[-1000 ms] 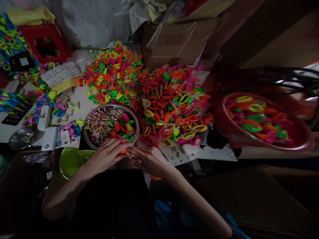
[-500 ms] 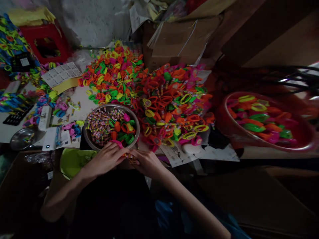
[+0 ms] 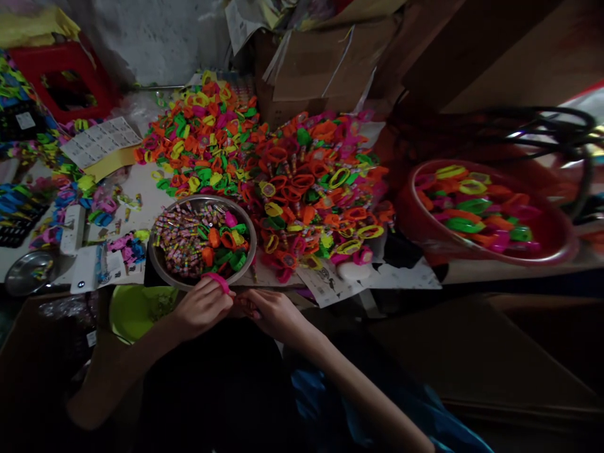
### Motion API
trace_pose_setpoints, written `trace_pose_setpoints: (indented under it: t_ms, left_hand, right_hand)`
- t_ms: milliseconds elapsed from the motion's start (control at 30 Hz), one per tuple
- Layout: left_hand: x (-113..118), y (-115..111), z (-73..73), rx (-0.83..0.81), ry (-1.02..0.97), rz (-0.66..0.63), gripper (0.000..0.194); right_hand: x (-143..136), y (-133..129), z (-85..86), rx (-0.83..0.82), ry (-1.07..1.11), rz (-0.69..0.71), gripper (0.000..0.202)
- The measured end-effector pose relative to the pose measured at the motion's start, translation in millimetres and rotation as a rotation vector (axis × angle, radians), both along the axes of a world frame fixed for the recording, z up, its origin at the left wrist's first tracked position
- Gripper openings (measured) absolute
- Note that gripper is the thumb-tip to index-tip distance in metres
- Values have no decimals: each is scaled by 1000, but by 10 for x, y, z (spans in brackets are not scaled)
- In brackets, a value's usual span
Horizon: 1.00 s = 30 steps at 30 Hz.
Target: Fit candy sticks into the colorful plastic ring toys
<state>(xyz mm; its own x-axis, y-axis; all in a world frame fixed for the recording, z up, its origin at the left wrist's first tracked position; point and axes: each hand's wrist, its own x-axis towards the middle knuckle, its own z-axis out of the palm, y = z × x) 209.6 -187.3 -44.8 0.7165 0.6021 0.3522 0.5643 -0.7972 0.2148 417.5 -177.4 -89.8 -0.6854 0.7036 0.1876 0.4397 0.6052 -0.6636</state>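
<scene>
The pink band (image 3: 218, 282) sits across the knuckles of the left hand (image 3: 205, 307), just in front of the near rim of the metal bowl (image 3: 251, 257). Through the head view I see the left fingers curled nearly closed about it, though I can't make out how firmly. The right hand (image 3: 274, 313) meets them, its fingers pinched on a small reddish piece (image 3: 242, 301), mostly hidden from me. My worry is the open gap beneath: both hands are out past the edge of the surface, so a loose pinch could let the piece drop, perhaps toward the lime-green tub (image 3: 123, 311). The band might also snag the rim if the left hand lifts carelessly, and I judge that a hard tug could tip the bowl and spill the patterned tubes (image 3: 182, 239)
</scene>
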Motion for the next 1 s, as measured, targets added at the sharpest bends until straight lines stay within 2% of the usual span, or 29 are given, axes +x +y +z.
trace_pose_setpoints:
  t_ms: [200, 300, 533, 667, 800, 900, 1000]
  left_hand:
    - [4, 33, -130, 37, -51, -19, 6]
    - [39, 47, -169, 86, -84, 0, 12]
    - [112, 73, -138, 143, -42, 54, 19]
    - [106, 87, -133, 162, -52, 63, 19]
    - [79, 114, -163, 71, -76, 97, 16]
    - [20, 155, -210, -58, -95, 99, 8]
    - [-88, 208, -224, -247, -118, 198, 38]
  right_hand:
    - [9, -12, 23, -36, -27, -27, 13]
    - [13, -12, 45, -53, -22, -40, 12]
    - [-29, -30, -42, -28, -39, -93, 9]
    - [-55, -18, -75, -10, -26, -121, 15]
    - [-52, 3, -94, -45, -30, -143, 16]
    - [-13, 16, -162, -168, -23, -161, 12]
    - [82, 46, -244, -320, -32, -142, 15]
